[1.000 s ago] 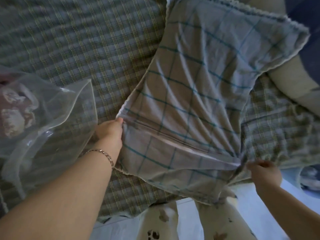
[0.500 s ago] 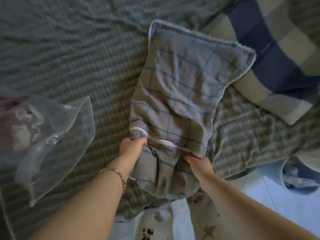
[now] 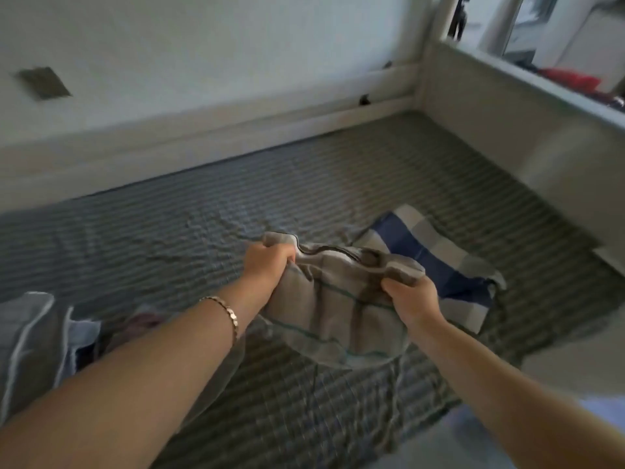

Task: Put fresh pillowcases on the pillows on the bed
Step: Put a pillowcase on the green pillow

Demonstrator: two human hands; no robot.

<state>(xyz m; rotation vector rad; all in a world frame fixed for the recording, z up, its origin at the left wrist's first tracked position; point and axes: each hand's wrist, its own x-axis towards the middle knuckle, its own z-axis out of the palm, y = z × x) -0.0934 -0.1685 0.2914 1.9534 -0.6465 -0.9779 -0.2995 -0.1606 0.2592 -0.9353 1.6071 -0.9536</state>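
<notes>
- Your left hand [image 3: 269, 264] grips one top corner of the grey pillow [image 3: 338, 306].
- Your right hand [image 3: 411, 299] grips the other corner.
- The pillow hangs just above the bed [image 3: 203, 231].

At the centre of the frame your left hand [image 3: 269, 262] and right hand [image 3: 411, 299] each grip the bunched edge of a grey checked pillowcase [image 3: 338, 313], held above the bed [image 3: 169, 231]; a blue checked pillow [image 3: 439, 262] lies just behind, at centre right.
</notes>
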